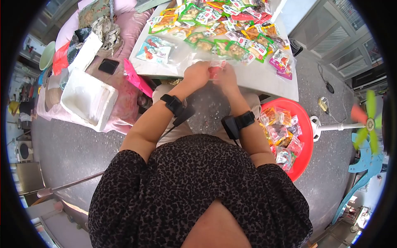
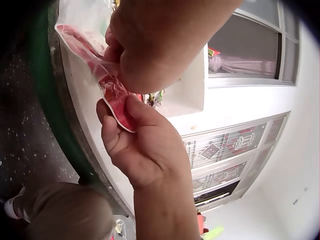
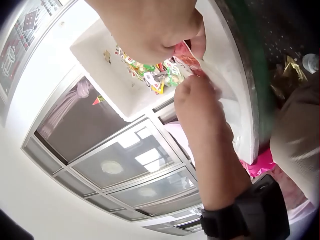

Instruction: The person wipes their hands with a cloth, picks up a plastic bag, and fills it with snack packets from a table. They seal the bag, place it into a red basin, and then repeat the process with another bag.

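Note:
Both hands meet at the table's near edge over a small red packet (image 1: 214, 71) in clear plastic. My left hand (image 1: 197, 75) grips one part of it, its fingers curled against the plastic. On the other end my right hand (image 1: 226, 79) pinches the packet, thumb on its red face in the left wrist view, where the packet (image 2: 118, 97) stretches between the two hands with clear film at its far end. In the right wrist view, the hands partly hide the packet (image 3: 187, 56).
Many colourful food packets (image 1: 235, 49) cover the far part of the white table (image 1: 269, 84). A blue-and-white packet (image 1: 155, 50) lies at left. The red basin (image 1: 305, 128) at right holds more packets, beside a small fan (image 1: 369, 123). A white foam box (image 1: 89, 99) rests on the pink-covered bed.

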### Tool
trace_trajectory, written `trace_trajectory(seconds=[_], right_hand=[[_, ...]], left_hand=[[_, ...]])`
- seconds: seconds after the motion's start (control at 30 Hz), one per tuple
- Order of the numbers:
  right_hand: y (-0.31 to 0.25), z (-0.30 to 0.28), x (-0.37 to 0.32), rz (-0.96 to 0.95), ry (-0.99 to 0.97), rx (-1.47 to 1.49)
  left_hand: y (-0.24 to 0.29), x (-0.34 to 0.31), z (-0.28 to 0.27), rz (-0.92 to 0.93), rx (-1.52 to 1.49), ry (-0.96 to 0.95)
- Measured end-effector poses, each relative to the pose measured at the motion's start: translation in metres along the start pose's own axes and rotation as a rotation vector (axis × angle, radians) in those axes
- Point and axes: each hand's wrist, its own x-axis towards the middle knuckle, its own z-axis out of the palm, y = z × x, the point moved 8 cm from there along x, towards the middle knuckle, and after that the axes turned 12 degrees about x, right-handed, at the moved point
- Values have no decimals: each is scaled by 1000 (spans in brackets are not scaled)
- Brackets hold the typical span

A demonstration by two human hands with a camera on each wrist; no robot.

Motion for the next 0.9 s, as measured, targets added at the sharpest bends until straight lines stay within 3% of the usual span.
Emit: trace_trajectory(seconds=[0.03, 0.13, 0.23, 0.33, 0.43, 0.47, 0.57, 0.67, 0.77, 0.87, 0.9], right_hand=[[1, 7, -4, 88, -95, -235], [4, 6, 8, -61, -188, -536], [-3, 5, 6, 70, -182, -484], [-15, 2, 3, -8, -18, -151], [9, 16, 0, 32, 61, 207], [16, 24, -2, 99, 4, 223], [26, 37, -9, 288, -154, 246], [16, 42, -19, 450, -305, 219], [39, 36, 6, 367, -412, 20], [38, 34, 15, 271, -201, 460], [39, 40, 12, 260, -178, 455]], left_hand=[[0, 0, 1, -14, 5, -31], [-2, -2, 0, -39, 2, -88], [-1, -7, 2, -27, -28, -70], [7, -9, -6, 1, -73, -3], [9, -6, -9, 29, -85, 80], [9, -4, -8, 42, -83, 108], [-4, -3, 8, -63, -109, -41], [-7, -10, 3, -44, -131, -3], [-8, -10, 7, -47, -118, 5], [5, -10, -34, -64, -134, 25], [2, -6, -28, -60, -114, 39]])
